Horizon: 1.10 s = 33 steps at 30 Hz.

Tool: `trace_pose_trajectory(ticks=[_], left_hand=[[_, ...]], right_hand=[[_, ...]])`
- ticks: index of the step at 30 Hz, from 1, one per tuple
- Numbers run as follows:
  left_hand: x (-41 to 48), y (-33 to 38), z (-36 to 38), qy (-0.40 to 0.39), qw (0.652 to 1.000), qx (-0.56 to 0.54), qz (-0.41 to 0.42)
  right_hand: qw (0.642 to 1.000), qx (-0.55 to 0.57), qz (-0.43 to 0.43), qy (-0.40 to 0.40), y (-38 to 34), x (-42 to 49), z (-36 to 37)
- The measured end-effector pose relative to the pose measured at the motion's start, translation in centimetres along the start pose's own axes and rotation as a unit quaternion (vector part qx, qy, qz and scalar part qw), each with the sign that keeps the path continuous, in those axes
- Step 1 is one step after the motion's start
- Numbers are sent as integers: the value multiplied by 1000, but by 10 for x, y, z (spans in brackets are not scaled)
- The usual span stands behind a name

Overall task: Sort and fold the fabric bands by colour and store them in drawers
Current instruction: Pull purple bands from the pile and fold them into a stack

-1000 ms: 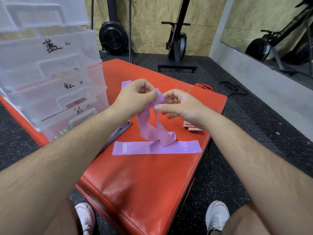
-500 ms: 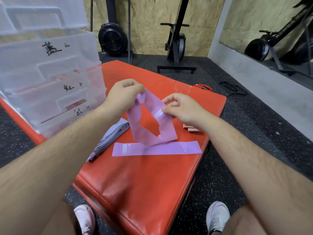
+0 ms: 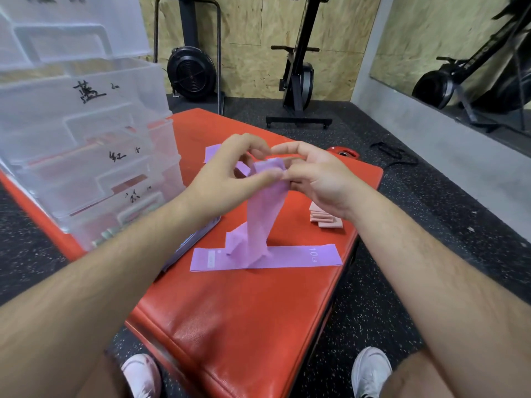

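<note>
A lilac fabric band (image 3: 263,214) hangs above the red padded bench (image 3: 247,317). My left hand (image 3: 230,179) and my right hand (image 3: 319,179) both pinch its top end, fingertips meeting. Its lower end touches a second lilac band (image 3: 290,257) that lies flat across the bench, marked 10 LB. A third lilac piece (image 3: 211,152) shows behind my left hand. A grey-violet band (image 3: 186,245) lies partly under my left forearm. Folded pink bands (image 3: 326,218) are stacked beyond my right wrist. The clear drawer unit (image 3: 86,145) with handwritten labels stands at the left.
The bench's right edge drops to black speckled floor (image 3: 402,282). A red weight plate (image 3: 343,152) lies past the bench's far corner. Exercise machines (image 3: 298,70) stand against the wooden back wall. My white shoes (image 3: 370,372) are below.
The held band was an open loop between my hands; now both hands have come together and the band hangs as one flat doubled strip from my fingertips.
</note>
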State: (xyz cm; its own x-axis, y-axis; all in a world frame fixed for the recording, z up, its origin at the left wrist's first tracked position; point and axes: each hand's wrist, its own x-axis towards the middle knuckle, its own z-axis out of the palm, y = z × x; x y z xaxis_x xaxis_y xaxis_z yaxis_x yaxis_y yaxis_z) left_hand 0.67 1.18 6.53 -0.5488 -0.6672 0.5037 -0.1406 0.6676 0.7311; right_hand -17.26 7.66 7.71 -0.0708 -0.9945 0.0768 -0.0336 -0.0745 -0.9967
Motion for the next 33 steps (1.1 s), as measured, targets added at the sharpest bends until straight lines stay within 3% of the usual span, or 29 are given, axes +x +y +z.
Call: trace_pose_trajectory(ticks=[3, 10, 15, 19, 23, 27, 30, 33], left_hand=[[0, -6, 3, -28, 999, 31, 10], [6, -13, 2, 38, 998, 51, -12], [8, -11, 2, 48, 997, 64, -11], [9, -12, 1, 65, 996, 50, -27], [11, -15, 4, 108, 985, -1, -132], [12, -8, 7, 47, 943, -207, -258], [11, -9, 3, 21, 946, -195, -259], [12, -15, -3, 42, 958, -132, -252]], right_hand=[[999, 37, -7, -2, -2, 1, 1], [999, 42, -10, 13, -2, 1, 0], [994, -83, -21, 62, 2, 1, 2], [939, -305, -68, 146, 12, 4, 0], [929, -297, -122, 185, 19, 6, 4], [909, -343, -177, 156, 23, 6, 18], [896, -382, -201, 101, 26, 7, 24], [911, -357, -194, 79, 25, 5, 26]])
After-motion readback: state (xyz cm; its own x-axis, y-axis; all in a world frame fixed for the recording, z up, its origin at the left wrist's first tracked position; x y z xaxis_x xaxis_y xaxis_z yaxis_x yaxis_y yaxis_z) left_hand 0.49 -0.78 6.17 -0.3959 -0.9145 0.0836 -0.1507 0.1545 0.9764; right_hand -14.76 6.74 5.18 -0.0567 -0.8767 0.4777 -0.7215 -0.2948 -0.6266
